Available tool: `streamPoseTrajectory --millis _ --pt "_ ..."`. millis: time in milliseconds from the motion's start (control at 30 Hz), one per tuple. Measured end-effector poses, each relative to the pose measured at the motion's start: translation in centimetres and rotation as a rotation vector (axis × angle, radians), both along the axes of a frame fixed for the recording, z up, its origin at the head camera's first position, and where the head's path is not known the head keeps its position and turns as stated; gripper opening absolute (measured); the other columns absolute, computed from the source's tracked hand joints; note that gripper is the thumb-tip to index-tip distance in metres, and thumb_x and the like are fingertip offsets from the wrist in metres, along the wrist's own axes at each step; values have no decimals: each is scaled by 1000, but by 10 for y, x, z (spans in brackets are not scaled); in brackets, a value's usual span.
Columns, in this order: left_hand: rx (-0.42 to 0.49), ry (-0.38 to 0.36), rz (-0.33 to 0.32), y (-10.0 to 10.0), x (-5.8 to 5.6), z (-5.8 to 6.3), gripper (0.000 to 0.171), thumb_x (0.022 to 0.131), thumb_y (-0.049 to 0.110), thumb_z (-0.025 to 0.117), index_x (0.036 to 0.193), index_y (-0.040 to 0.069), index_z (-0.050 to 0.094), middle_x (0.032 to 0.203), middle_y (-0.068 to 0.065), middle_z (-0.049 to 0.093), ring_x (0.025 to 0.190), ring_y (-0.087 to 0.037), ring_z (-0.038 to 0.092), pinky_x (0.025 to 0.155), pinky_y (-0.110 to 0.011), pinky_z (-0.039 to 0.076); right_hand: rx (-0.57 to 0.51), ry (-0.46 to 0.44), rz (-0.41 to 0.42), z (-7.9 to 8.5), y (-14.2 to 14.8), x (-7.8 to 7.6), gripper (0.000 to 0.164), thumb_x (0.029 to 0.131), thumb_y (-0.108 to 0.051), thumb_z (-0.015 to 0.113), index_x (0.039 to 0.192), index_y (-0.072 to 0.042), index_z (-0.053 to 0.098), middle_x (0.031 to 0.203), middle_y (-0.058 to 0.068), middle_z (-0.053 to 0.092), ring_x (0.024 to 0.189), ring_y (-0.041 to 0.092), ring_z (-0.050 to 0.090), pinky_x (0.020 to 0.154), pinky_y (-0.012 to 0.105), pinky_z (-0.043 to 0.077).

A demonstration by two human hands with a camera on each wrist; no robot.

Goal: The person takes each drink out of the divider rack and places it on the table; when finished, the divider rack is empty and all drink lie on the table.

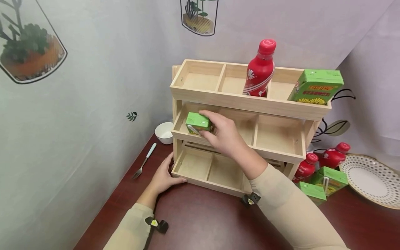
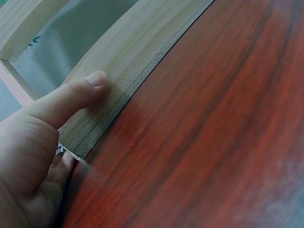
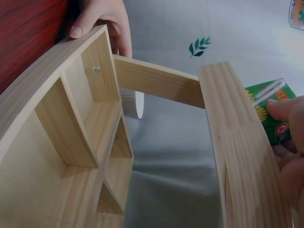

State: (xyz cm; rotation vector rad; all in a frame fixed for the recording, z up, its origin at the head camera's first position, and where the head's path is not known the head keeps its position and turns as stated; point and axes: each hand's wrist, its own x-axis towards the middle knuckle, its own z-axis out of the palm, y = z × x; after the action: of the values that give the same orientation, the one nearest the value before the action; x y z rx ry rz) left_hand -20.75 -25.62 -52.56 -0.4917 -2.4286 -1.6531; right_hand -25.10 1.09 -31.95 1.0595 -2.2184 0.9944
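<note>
Right hand (image 1: 223, 133) pinches green carton (image 1: 198, 121) at left compartment of middle tray (image 1: 278, 137). Left hand (image 1: 162, 177) grips left front corner of bottom tray (image 1: 212, 185). Advised: brace corner firmly; seat carton squarely; release only once base sits flat.

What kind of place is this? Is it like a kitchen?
Maybe a kitchen or dining corner, but I can't tell for sure. The clues are a white bowl and a fork on the table, beside a wooden rack with a red bottle on top.
</note>
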Motion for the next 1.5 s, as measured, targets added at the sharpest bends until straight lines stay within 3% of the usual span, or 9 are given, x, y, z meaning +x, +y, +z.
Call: streamPoseTrajectory --millis 200,467,767,967,1133,1333,1500 --pt "-11 -14 9 1 -1 6 117 57 24 96 151 30 27 139 -10 47 118 -25 54 93 -35 47 -35 60 31 0 1 0 53 84 -15 76 133 -12 58 127 4 61 110 12 58 89 26 47" --pt "20 -18 -23 7 13 29 115 59 10 94 152 10 27 136 -27 45 117 -41 52 92 -52 45 -126 131 58 -4 -1 3 52 84 -14 76 133 -11 59 128 4 61 112 14 59 93 27 46" --pt "-11 -25 -8 7 16 30 115 58 13 95 151 10 29 135 -23 48 116 -36 53 91 -51 45 -295 195 90 2 4 24 48 81 -8 77 127 -5 63 122 3 64 110 15 60 92 29 48" --pt "-21 -15 -1 8 14 31 114 58 14 95 151 10 29 136 -22 47 117 -37 53 92 -51 45 -405 144 152 26 9 55 48 74 10 77 120 6 63 114 16 67 107 23 63 90 31 49" --pt "-20 -29 4 8 13 29 115 58 13 95 151 11 29 136 -21 48 117 -36 53 93 -50 45 -445 43 166 39 19 78 50 70 20 75 117 13 61 112 22 65 102 27 65 89 35 50" --pt "-26 -31 7 9 13 29 115 57 13 95 151 12 29 134 -21 49 116 -36 54 93 -48 46 -479 -65 178 35 38 91 53 68 25 72 118 15 59 116 22 63 100 27 65 87 38 51" --pt "-59 -27 32 9 15 30 115 58 13 95 152 12 28 135 -19 48 117 -34 53 92 -37 47 -459 -118 183 25 53 95 54 69 25 72 120 14 58 118 21 63 103 26 64 87 40 51"
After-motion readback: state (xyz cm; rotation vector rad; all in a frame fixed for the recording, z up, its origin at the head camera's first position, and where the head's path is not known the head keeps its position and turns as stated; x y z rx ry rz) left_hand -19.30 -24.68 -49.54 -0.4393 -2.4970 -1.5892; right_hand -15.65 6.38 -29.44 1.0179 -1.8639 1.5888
